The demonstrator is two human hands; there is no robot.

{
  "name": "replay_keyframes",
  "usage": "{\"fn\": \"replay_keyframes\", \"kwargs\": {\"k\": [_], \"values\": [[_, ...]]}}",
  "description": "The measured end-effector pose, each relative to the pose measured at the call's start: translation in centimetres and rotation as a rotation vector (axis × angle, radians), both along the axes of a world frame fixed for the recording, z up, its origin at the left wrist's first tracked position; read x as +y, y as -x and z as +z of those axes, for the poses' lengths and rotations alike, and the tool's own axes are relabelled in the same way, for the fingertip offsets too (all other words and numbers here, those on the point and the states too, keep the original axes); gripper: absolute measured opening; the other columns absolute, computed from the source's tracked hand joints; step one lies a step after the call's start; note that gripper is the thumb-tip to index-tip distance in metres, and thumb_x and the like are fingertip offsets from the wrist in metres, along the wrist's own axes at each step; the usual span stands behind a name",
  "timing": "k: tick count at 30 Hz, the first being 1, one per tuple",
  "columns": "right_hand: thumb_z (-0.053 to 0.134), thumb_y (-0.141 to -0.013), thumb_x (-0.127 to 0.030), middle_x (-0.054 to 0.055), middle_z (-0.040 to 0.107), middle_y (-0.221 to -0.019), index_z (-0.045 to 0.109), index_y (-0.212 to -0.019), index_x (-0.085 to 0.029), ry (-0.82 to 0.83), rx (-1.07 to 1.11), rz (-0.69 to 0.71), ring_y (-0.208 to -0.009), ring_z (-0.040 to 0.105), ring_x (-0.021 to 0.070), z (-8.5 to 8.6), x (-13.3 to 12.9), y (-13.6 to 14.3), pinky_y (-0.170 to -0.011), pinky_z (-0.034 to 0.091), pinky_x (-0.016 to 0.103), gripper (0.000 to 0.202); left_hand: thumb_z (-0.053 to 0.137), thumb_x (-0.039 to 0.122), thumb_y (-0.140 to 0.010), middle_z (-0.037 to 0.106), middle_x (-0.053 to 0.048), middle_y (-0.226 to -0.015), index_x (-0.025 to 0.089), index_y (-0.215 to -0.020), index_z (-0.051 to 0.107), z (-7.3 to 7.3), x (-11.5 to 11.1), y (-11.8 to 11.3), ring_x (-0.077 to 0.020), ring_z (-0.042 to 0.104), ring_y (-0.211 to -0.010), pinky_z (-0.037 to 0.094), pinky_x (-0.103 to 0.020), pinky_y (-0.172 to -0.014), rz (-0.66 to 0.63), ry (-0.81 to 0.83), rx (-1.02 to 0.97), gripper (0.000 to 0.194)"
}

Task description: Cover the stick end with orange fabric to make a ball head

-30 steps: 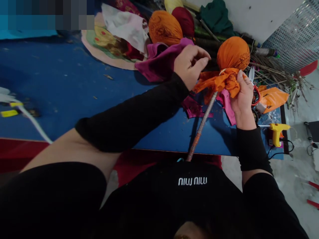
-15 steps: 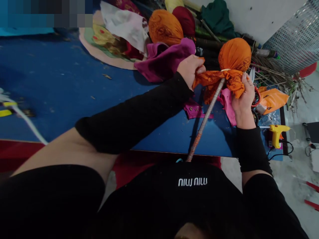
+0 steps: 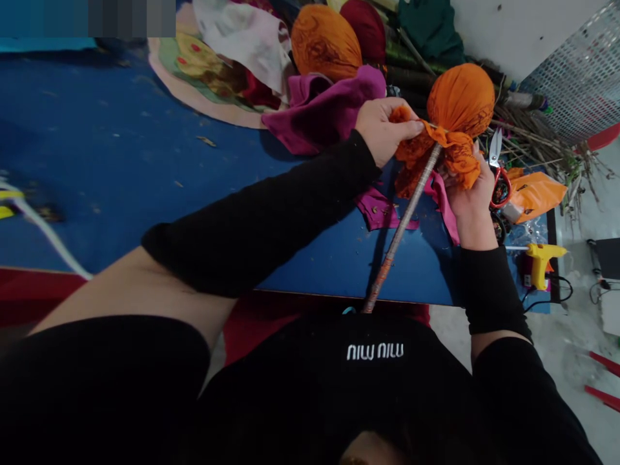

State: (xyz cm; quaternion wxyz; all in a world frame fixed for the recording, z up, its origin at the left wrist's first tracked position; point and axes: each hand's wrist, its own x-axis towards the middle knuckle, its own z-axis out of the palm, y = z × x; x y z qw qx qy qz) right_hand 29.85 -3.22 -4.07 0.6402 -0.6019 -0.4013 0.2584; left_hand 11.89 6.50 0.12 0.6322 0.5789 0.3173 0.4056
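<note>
An orange cloth-covered ball [image 3: 462, 97] sits at the far end of a wrapped stick [image 3: 409, 213], which slants across the table toward my body. Below the ball the orange cloth [image 3: 462, 165] is gathered around the stick and flares out in loose ends. My left hand [image 3: 387, 129] is closed, pinching the left part of this cloth close to the gathered neck. On the other side my right hand [image 3: 472, 206] curls around the right loose end, with some fingers hidden behind the fabric. Pink cloth pieces [image 3: 382, 210] lie under the stick.
Red-handled scissors [image 3: 501, 184] lie right of my right hand, and a yellow glue gun [image 3: 540, 265] rests at the table's right edge. Purple cloth [image 3: 322, 116], another orange ball [image 3: 325, 42] and bundled twigs [image 3: 537, 139] are at the back of the blue table [image 3: 121, 161].
My left hand has moved right, from the cloth's outer end to beside the gathered neck. My right hand stays at the right loose end. The view has shifted slightly.
</note>
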Motion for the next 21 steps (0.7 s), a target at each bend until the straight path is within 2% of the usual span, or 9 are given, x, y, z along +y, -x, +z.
{"fn": "replay_keyframes", "kwargs": {"k": [5, 7, 9, 11, 13, 15, 19, 21], "values": [[0.043, -0.101, -0.057, 0.004, 0.077, -0.094, 0.065, -0.1, -0.026, 0.049, 0.019, 0.046, -0.08, 0.073, 0.0216, -1.1, 0.3, -0.8, -0.083, 0.064, 0.048, 0.038, 0.071, 0.019, -0.083, 0.071, -0.003, -0.092, 0.022, -0.063, 0.053, -1.5, 0.5, -0.7, -0.0201, 0.062, -0.101, 0.048, -0.038, -0.1, -0.071, 0.14, -0.117, 0.027], [0.043, -0.101, -0.059, 0.004, 0.077, -0.095, 0.064, -0.102, -0.026, 0.058, 0.002, 0.082, -0.078, 0.072, 0.0209, -1.0, 0.2, -0.8, -0.084, 0.064, 0.047, 0.039, 0.07, 0.021, -0.086, 0.071, -0.004, -0.09, 0.023, -0.063, 0.052, -1.6, 0.3, -0.7, -0.023, 0.062, -0.105, 0.047, -0.041, -0.101, -0.071, 0.149, -0.089, 0.029], [0.043, -0.1, -0.062, 0.005, 0.077, -0.1, 0.064, -0.106, -0.027, 0.054, -0.012, 0.101, -0.082, 0.074, 0.0211, -0.6, 0.1, -0.6, -0.082, 0.065, 0.046, 0.041, 0.071, 0.028, -0.089, 0.069, -0.003, -0.082, 0.024, -0.068, 0.055, -1.3, 0.0, -0.3, -0.0245, 0.061, -0.104, 0.045, -0.041, -0.1, -0.063, 0.09, -0.026, 0.026], [0.044, -0.099, -0.067, 0.006, 0.077, -0.106, 0.064, -0.106, -0.027, 0.042, -0.029, 0.086, -0.091, 0.075, 0.0223, 0.0, -0.1, -0.1, -0.083, 0.065, 0.045, 0.045, 0.076, 0.035, -0.086, 0.069, -0.002, -0.085, 0.024, -0.08, 0.064, -0.7, -0.4, 0.3, -0.0252, 0.06, -0.105, 0.042, -0.04, -0.102, -0.028, -0.068, 0.04, 0.017], [0.048, -0.096, -0.07, 0.006, 0.076, -0.109, 0.065, -0.103, -0.028, 0.015, -0.051, 0.037, -0.102, 0.075, 0.0233, 0.8, -0.3, 1.0, -0.09, 0.066, 0.044, 0.046, 0.087, 0.035, -0.074, 0.07, -0.003, -0.092, 0.023, -0.094, 0.071, -0.1, -0.9, 0.9, -0.0281, 0.061, -0.109, 0.04, -0.039, -0.105, -0.035, -0.254, 0.102, 0.029], [0.054, -0.095, -0.069, 0.004, 0.075, -0.107, 0.066, -0.097, -0.028, -0.038, -0.076, -0.024, -0.106, 0.074, 0.0233, 1.6, -0.6, 2.4, -0.096, 0.064, 0.044, 0.042, 0.091, 0.026, -0.063, 0.069, -0.003, -0.09, 0.025, -0.096, 0.072, 0.4, -1.5, 1.2, -0.0319, 0.061, -0.111, 0.039, -0.039, -0.106, -0.045, -0.341, 0.161, 0.038], [0.059, -0.096, -0.059, 0.002, 0.071, -0.094, 0.068, -0.09, -0.028, -0.096, -0.261, -0.084, -0.11, 0.071, 0.0239, 3.5, -1.8, 4.9, -0.107, 0.058, 0.047, 0.033, 0.084, 0.013, -0.065, 0.055, 0.0, -0.07, 0.025, -0.078, 0.063, 0.9, -2.4, 1.0, -0.0331, 0.063, -0.099, 0.039, -0.041, -0.103, -0.08, -0.29, 0.306, 0.027], [0.066, -0.093, -0.055, 0.003, 0.071, -0.094, 0.071, -0.092, -0.027, -0.043, -0.383, -0.03, -0.116, 0.069, 0.0263, 4.1, -2.7, 5.4, -0.113, 0.054, 0.051, 0.029, 0.082, 0.009, -0.067, 0.052, 0.001, -0.066, 0.024, -0.07, 0.059, 0.8, -2.4, 0.8, -0.0293, 0.063, -0.094, 0.042, -0.039, -0.102, -0.168, -0.215, 0.257, 0.028]]}}
